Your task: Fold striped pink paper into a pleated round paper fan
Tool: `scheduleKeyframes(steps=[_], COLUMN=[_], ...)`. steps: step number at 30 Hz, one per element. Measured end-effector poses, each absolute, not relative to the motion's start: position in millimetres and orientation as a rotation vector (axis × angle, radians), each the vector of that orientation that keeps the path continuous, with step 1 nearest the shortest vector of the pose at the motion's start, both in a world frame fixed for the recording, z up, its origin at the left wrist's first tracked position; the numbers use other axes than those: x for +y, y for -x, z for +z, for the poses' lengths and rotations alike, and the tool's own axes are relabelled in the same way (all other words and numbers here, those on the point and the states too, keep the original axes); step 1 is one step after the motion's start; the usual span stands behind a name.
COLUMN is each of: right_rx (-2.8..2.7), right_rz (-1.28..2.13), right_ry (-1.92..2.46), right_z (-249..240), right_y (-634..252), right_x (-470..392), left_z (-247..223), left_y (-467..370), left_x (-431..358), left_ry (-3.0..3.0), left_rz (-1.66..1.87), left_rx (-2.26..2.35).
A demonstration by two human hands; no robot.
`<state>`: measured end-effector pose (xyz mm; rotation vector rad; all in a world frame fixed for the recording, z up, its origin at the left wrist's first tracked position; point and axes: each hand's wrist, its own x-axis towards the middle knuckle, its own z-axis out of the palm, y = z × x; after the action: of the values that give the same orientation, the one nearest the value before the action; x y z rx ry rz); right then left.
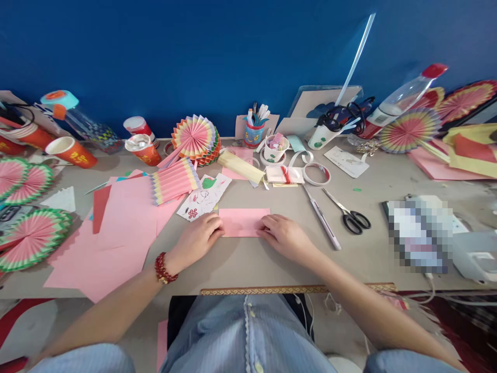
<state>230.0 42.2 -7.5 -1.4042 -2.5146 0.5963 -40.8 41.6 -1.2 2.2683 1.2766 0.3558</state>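
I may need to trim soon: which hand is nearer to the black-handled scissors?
The right hand: the scissors lie to its right, past the pen-like tool. The left hand is farther off, across the pink strip.

Single view, worn on head: close above desk (272,267), facing forward and down, blue wall (248,52) beyond.

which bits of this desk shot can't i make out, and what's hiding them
All in the head view:
Pink paper: side edges partly covered by left hand and right hand.
Pixelated object: details masked by blocks.
Uppermost pink-green fan: cut off by the left edge.
Red-capped bottle: label print too small.
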Motion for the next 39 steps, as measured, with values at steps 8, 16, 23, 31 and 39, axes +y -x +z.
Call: scheduleKeyframes(steps=[8, 16, 23, 31, 39], right_rx=[-2.488, -2.375, -2.385, -2.433, -2.456], right_rz=[0.702, 0.895, 0.880, 0.827, 0.765], right_ry=[1.396, 1.473, 1.430, 1.397, 1.341], right_z=[-1.2, 1.4, 1.4, -4.3, -8.6], right_y=[-242.1, -252.3, -251.3, -254.7, -254.7], right_x=[47.4, 55.1, 54.5, 55.9, 52.8], left_z=[-4.0, -7.1, -4.8, -4.6, -5.0], left_y=[41.3, 42.7, 41.8, 41.9, 41.0], left_x=[40.4, 40.7, 41.3, 41.2, 41.3], left_ry=[-2.319, -2.322, -2.323, -2.319, -2.318], left_rz=[0.335, 0.363, 0.350, 0.328, 0.332], left_rx=[1.277, 1.269, 1.280, 1.287, 1.286])
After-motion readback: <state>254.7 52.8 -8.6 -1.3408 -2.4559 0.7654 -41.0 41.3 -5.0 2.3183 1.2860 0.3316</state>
